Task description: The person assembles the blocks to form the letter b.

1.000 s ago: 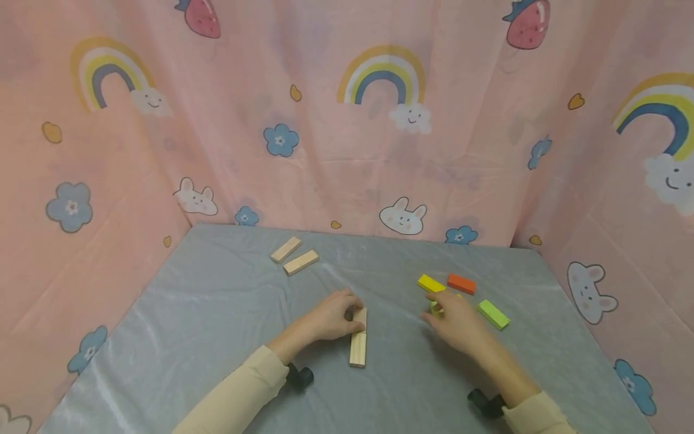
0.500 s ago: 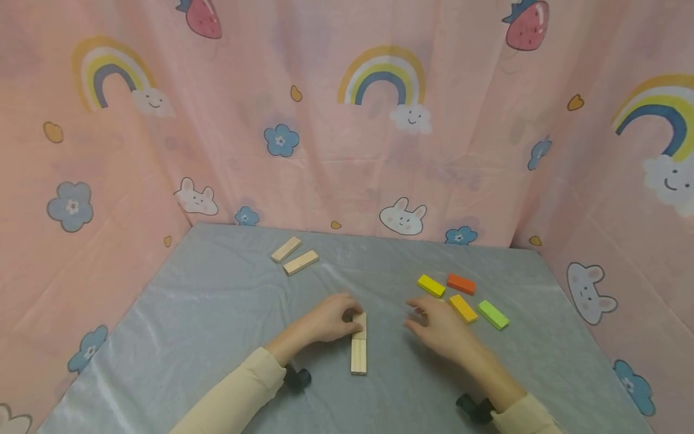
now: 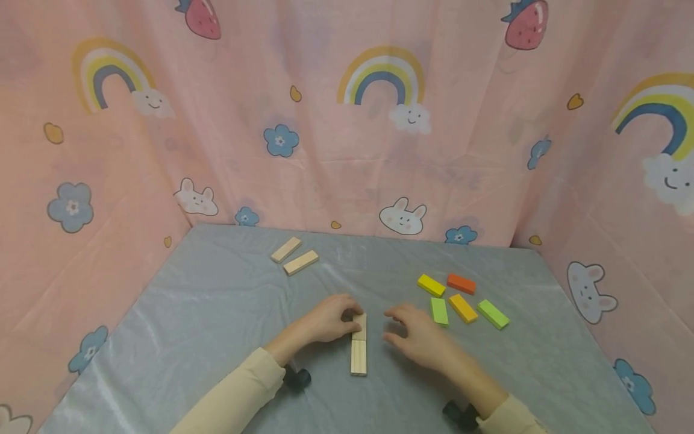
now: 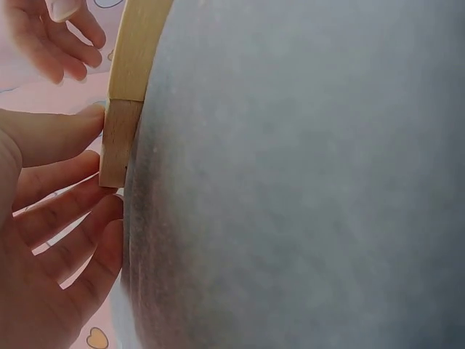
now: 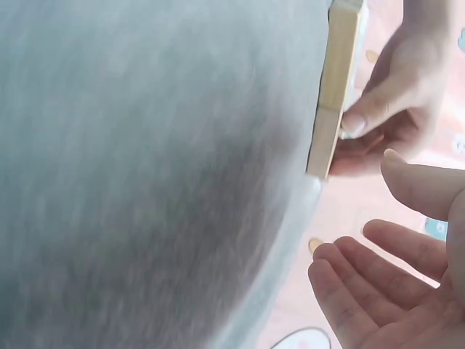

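Two plain wooden blocks lie end to end near the middle of the table in the head view. My left hand (image 3: 331, 319) pinches the far wooden block (image 3: 360, 328), with the thumb on its side and fingers around its far end. The near wooden block (image 3: 359, 358) touches that one end to end; both also show in the left wrist view, where the far block (image 4: 120, 142) is beside my thumb. To the right of the row, my right hand (image 3: 425, 339) is held apart from it, fingers loosely bent and holding nothing.
At the right lie a yellow block (image 3: 431, 286), a red-orange block (image 3: 461, 283), an orange block (image 3: 463, 308) and two green blocks, one nearer (image 3: 440, 312) and one farther right (image 3: 493, 314). Two more wooden blocks (image 3: 300, 263) lie at the back left. A patterned pink curtain (image 3: 325, 181) surrounds the table.
My right hand has moved left, away from the coloured blocks, uncovering the orange one and the nearer green one. The wooden row and my left hand have slid slightly toward me.
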### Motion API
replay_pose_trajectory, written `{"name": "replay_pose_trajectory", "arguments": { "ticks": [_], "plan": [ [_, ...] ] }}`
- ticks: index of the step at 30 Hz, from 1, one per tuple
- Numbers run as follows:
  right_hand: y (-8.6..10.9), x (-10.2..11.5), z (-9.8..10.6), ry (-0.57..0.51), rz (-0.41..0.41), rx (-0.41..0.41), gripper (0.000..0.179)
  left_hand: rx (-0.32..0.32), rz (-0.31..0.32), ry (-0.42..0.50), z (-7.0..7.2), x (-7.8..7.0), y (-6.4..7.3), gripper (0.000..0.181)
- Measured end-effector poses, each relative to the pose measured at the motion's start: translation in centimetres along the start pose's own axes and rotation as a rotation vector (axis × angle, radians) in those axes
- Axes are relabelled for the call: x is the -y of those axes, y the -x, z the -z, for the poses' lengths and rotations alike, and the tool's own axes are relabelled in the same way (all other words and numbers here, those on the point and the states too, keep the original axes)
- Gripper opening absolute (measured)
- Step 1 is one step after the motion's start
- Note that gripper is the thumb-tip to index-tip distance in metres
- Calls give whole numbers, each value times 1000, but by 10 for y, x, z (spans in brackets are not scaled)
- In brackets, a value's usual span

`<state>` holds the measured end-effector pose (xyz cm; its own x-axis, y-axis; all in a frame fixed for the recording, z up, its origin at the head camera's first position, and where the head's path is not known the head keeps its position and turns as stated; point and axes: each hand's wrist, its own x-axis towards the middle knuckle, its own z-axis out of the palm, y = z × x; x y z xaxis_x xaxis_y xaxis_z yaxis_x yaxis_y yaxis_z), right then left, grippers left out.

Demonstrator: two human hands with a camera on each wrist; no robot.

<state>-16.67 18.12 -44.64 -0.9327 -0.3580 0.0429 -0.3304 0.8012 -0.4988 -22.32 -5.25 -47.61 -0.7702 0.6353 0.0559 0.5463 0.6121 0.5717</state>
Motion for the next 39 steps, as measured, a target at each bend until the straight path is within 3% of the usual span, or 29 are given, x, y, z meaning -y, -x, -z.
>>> {"name": "replay_pose_trajectory", "arguments": {
  "ticks": [6,14,30,39],
  "plan": [
    [-1,7,-8,4,61,24,39,-5,0,9,0,1,-1,28],
    [-4,17,-15,-36,76,76,43,-3,5,30,1,1,-1,28],
    [-8,23,-21,-17,120,122,46,-5,9,44,6,-4,0,22],
    [-7,25,-20,24,154,116,44,-34,11,31,23,-7,3,22]
  ]
}}
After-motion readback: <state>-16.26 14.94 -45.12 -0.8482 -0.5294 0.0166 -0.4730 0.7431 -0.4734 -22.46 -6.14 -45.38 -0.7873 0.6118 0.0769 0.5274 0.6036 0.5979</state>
